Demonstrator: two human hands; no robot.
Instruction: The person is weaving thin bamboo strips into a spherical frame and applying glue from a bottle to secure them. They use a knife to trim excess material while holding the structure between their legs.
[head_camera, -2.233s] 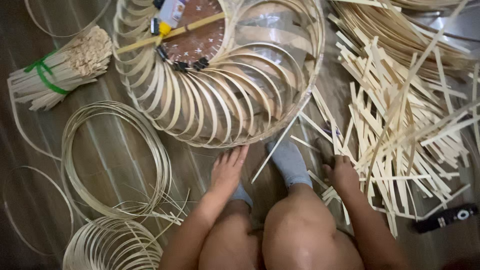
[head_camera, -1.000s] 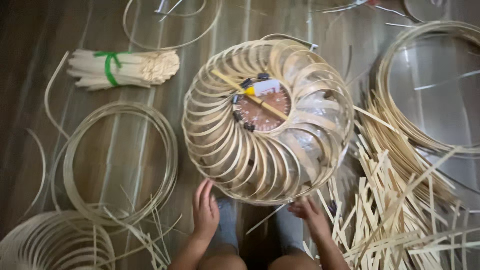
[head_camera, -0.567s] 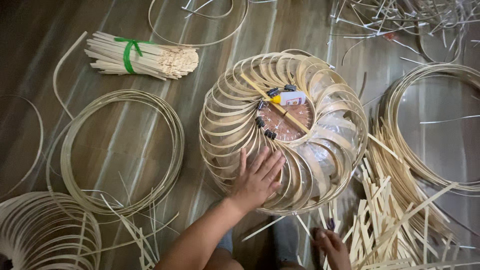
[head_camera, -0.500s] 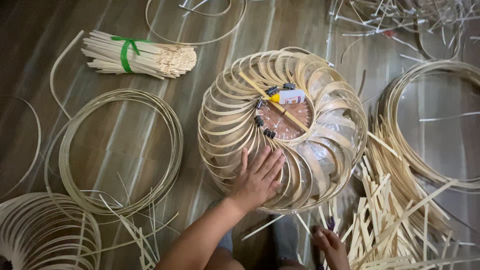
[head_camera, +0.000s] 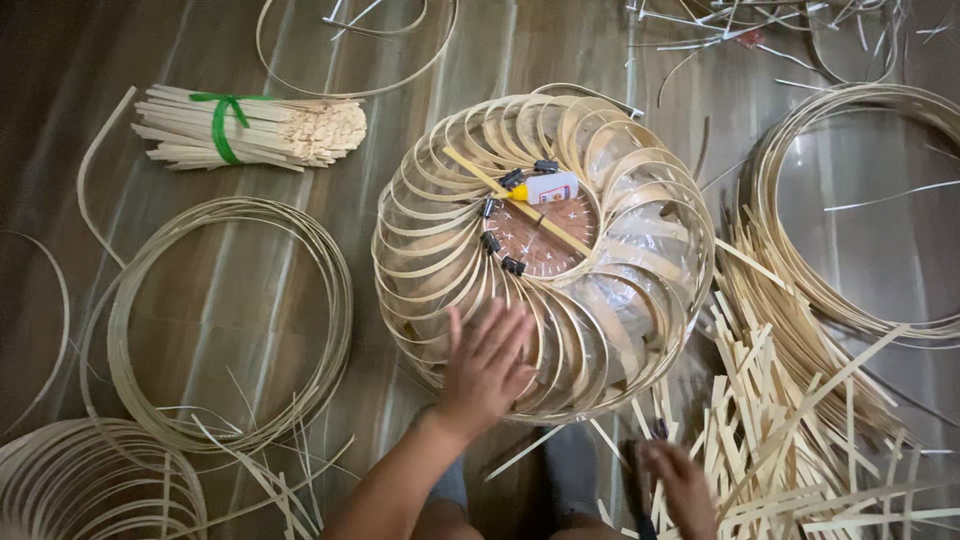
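A round lampshade-like frame (head_camera: 440, 250) of many curved bamboo strips stands on the wooden floor in the middle. Its hub holds a brown disc (head_camera: 545, 240), a small glue bottle (head_camera: 545, 187), a bamboo stick and several black clips. My left hand (head_camera: 485, 365) lies flat on the frame's near edge, fingers spread. My right hand (head_camera: 680, 485) is low at the bottom right, at the pile of flat bamboo strips (head_camera: 790, 440); it is blurred, and whether it grips a strip is unclear.
Coils of thin bamboo hoops (head_camera: 225, 320) lie to the left, with more at the bottom left (head_camera: 90, 485) and right (head_camera: 850, 200). A bundle of short sticks tied with green tape (head_camera: 250, 128) lies at the upper left. My knees are at the bottom edge.
The view pulled back from the frame. My left hand rose from the floor by my knee onto the frame's near edge and has stayed there. My right hand stays by the strips.
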